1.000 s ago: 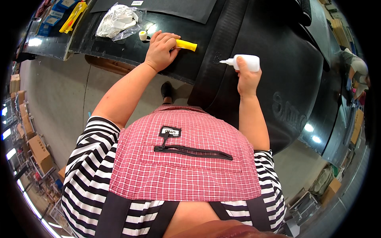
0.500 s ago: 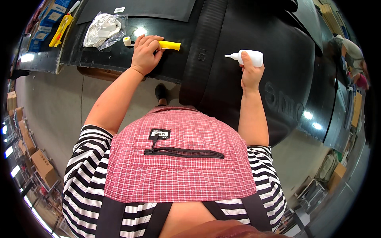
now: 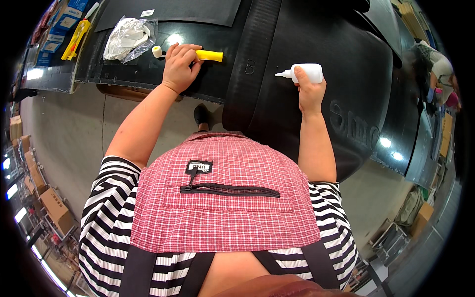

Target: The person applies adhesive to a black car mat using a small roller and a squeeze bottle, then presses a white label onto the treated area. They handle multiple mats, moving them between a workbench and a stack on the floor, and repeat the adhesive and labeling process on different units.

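Squeeze bottle [image 3: 312, 72], clamped nozzle-left in the right hand [image 3: 310, 93] over the black sheet [image 3: 336, 44], well apart from the left hand [image 3: 180, 69] curled around a yellow-handled roller [image 3: 212, 55], seemed to want light, even pressure.

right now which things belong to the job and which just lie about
Likely in use:
- white plastic squeeze bottle (right hand)
- yellow-handled, white-headed tool (left hand)
- smooth black sheet

Likely idle:
- white-filled clear plastic bag
- long yellow tool

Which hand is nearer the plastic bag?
Left. The left hand is just right of the bag, holding a yellow handle; the right hand is much farther right, holding a bottle.
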`<state>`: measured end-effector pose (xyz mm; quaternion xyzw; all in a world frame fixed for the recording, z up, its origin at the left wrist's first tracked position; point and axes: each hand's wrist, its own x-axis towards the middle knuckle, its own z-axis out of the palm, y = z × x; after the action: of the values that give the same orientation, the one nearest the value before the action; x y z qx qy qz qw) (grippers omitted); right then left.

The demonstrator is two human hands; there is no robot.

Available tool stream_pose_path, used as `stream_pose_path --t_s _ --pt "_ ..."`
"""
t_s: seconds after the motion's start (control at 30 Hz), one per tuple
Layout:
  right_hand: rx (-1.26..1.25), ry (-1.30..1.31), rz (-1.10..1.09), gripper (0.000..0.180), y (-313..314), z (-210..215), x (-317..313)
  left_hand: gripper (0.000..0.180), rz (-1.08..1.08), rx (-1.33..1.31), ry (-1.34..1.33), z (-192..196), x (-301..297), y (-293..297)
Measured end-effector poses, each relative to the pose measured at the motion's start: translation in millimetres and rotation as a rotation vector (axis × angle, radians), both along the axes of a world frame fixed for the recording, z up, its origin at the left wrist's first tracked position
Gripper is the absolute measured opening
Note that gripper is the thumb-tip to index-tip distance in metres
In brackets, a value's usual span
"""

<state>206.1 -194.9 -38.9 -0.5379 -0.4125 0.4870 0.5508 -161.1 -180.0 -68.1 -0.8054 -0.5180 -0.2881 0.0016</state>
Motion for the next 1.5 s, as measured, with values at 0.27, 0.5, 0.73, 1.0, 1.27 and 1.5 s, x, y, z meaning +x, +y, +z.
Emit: stream_pose_path --t_s 0.27,0.5,0.73,1.0,1.27,1.5 --pt "-0.001 -0.015 0.025 0.018 -12.8 1.7 2.7 0.018 0.0 0.012 0.005 -0.8 -0.1 0.6" --pt "0.036 0.007 -0.077 0.016 -1.0 3.8 17.3 0.015 0.002 -0.004 0.011 2.3 1.3 -1.1" --pt "0.049 0.031 -0.114 0.017 5.1 -4.1 22.2 0.015 0.001 0.009 0.009 1.2 1.4 -1.0" --pt "0.046 -0.01 -0.094 0.015 5.7 -6.2 22.0 0.015 -0.006 0.009 0.003 2.0 1.7 -1.4" --pt "0.045 -0.014 -0.094 0.018 3.5 -1.0 16.1 0.015 -0.008 0.016 -0.001 2.1 1.8 -1.2" --pt "0.055 -0.012 -0.099 0.018 6.0 -6.2 13.5 0.016 -0.006 0.008 0.003 0.0 0.3 -0.7"
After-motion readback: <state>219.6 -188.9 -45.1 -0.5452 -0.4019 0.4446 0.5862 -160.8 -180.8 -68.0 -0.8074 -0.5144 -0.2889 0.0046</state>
